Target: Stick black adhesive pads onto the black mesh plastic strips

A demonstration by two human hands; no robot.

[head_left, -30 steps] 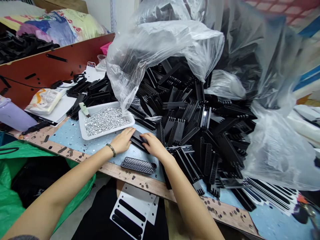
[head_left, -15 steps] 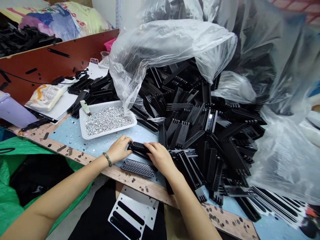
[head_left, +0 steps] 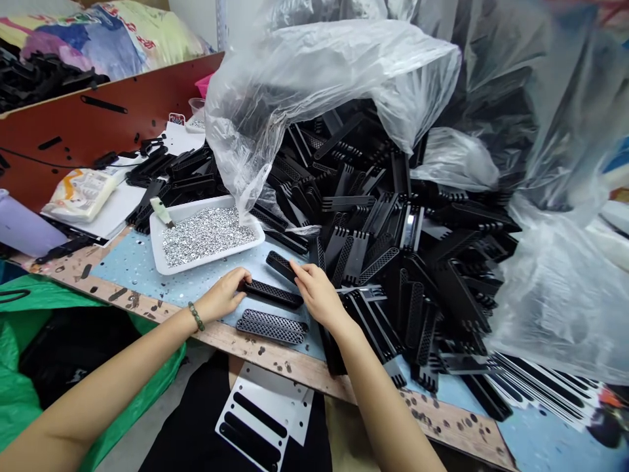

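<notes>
My left hand, with a beaded bracelet at the wrist, pinches the left end of a long black plastic strip with a patterned face. My right hand grips another black patterned strip by its near end, its other end pointing away to the left. Closer to the table edge, a pair of diamond-patterned black strips lies side by side. Behind my hands stands a white tray of small shiny metal pieces, with a brush resting on its rim.
A large heap of black toothed plastic pieces spills from a clear plastic bag on the right. More black parts lie behind the tray. White slotted sheets rest on my lap. A green bag hangs at the left.
My hands were close together over the black pieces. They have moved apart, the right hand now holding one strip farther back while the left stays at the end of the other.
</notes>
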